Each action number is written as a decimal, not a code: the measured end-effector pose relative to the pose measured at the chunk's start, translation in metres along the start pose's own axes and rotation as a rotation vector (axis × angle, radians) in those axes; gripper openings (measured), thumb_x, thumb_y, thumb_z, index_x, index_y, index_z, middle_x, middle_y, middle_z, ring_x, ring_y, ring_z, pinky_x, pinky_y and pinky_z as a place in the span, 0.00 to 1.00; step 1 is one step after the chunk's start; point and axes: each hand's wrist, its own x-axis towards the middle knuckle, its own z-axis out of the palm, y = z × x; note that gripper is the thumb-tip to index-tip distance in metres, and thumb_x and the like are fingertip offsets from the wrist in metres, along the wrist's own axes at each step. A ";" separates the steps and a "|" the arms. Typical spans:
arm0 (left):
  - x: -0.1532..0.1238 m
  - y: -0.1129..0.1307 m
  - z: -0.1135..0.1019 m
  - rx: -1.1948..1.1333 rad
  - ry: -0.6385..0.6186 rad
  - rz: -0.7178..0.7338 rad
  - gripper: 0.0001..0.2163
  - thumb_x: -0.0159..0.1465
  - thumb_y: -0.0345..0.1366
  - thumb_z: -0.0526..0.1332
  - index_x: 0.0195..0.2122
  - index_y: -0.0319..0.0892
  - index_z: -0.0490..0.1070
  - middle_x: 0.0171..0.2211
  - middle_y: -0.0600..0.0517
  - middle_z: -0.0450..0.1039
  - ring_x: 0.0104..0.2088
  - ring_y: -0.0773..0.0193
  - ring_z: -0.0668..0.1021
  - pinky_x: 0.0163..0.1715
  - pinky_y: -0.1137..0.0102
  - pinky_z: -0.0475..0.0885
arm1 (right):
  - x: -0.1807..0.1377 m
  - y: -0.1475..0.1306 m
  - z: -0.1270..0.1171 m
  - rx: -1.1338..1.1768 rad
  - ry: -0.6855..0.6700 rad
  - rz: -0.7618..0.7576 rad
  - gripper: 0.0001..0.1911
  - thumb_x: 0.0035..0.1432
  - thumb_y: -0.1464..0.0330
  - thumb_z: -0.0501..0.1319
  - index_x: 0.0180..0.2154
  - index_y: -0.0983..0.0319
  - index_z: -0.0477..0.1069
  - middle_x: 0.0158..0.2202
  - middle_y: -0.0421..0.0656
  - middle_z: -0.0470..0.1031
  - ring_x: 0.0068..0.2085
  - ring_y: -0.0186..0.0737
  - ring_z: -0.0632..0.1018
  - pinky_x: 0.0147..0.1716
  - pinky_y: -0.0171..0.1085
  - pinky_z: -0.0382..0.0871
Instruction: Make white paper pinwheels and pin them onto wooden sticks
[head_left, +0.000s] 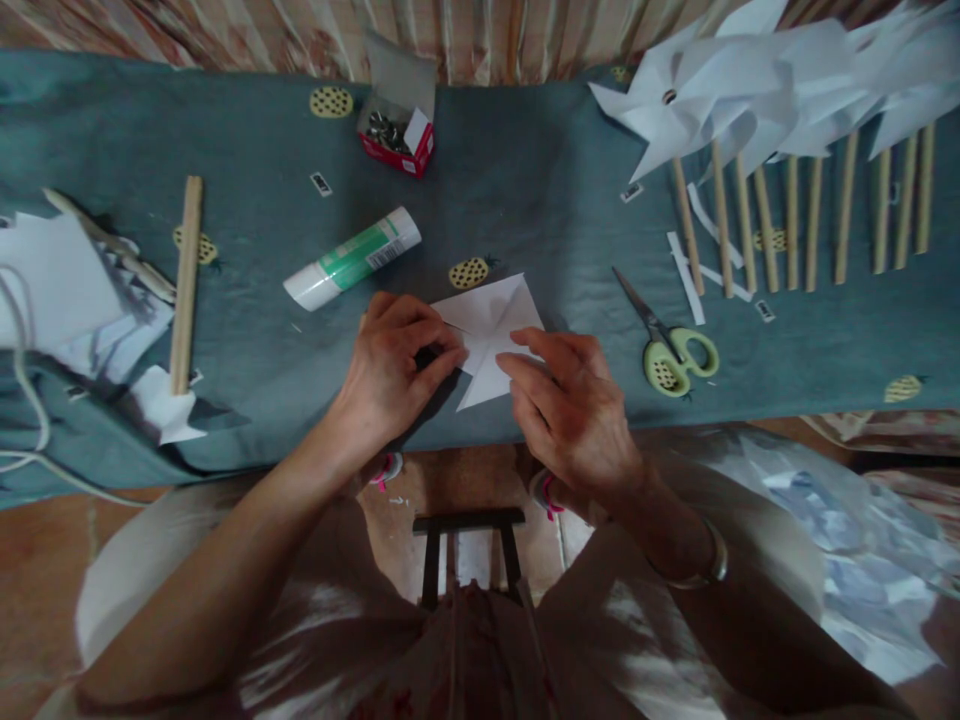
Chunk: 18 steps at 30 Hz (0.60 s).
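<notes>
A white square of paper [491,340] with cuts running in from its corners lies in front of me near the table's front edge. My left hand [401,365] pinches its left side between thumb and fingers. Over the right part of the paper, my right hand [566,395] hovers or rests with fingers bent and apart; whether the fingertips touch the sheet I cannot tell. A green and white glue stick [352,258] lies just beyond my left hand. To the right of my right hand are scissors [667,345] with light green handles.
Finished paper pinwheels [787,90] on wooden sticks lie at the far right, with paper strips [686,278] beside them. A red box of metal pieces [397,135] stands open at the back. Wooden sticks [186,285], paper sheets [56,285] and a white cord [30,400] are at left.
</notes>
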 end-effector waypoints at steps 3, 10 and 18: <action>0.000 -0.001 0.000 0.025 -0.007 -0.002 0.11 0.69 0.43 0.58 0.35 0.46 0.76 0.38 0.51 0.75 0.43 0.59 0.74 0.48 0.63 0.70 | -0.001 0.001 0.003 0.005 -0.013 0.044 0.23 0.64 0.75 0.56 0.56 0.50 0.67 0.60 0.45 0.70 0.57 0.53 0.71 0.54 0.54 0.69; 0.000 0.000 0.000 -0.039 -0.002 -0.017 0.11 0.68 0.44 0.59 0.35 0.46 0.76 0.38 0.51 0.76 0.43 0.58 0.74 0.48 0.61 0.70 | 0.001 0.001 0.006 -0.019 -0.010 0.042 0.28 0.64 0.76 0.53 0.62 0.48 0.62 0.63 0.44 0.64 0.61 0.52 0.67 0.58 0.54 0.66; 0.001 -0.001 0.002 -0.001 0.001 -0.028 0.11 0.68 0.44 0.59 0.34 0.46 0.76 0.38 0.51 0.75 0.43 0.58 0.74 0.47 0.62 0.70 | 0.005 -0.002 0.013 -0.034 -0.043 0.057 0.23 0.66 0.75 0.52 0.59 0.49 0.66 0.64 0.44 0.64 0.63 0.51 0.66 0.59 0.53 0.66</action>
